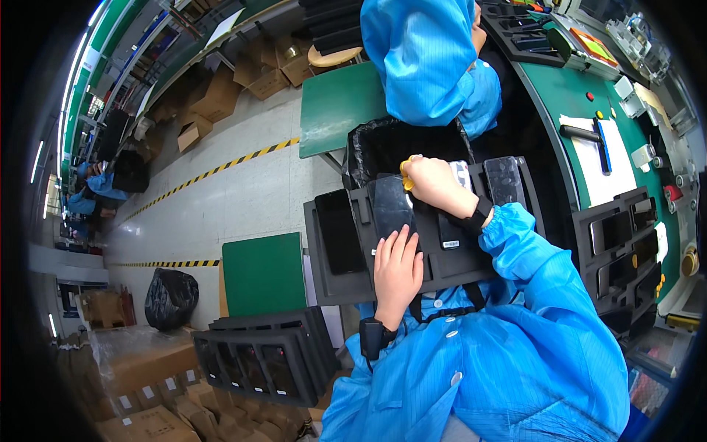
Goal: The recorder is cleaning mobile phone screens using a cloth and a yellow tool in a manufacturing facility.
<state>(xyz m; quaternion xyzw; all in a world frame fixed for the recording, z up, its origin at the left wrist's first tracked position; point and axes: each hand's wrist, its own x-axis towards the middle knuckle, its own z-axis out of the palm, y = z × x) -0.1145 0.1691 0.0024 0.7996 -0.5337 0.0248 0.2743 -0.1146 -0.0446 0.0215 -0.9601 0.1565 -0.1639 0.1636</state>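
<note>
Pressing my left hand (396,274) flat, fingers together and open, I steady the dark phone (392,208) that lies in the middle slot of the foam tray (330,283) on my lap. My right hand (436,186), at one o'clock from the left, is curled narrow around a small yellow tool (406,174), held at the phone's top edge. To do this well, I judge the left palm should keep the phone from sliding while the tool works lightly, so the glass is not scratched. At nine o'clock from the phone another phone (339,230) sits in its slot; at three o'clock one more (505,180). Beyond the tray, at twelve o'clock, a co-worker (427,59) in blue sits beside the green bench (574,96).
</note>
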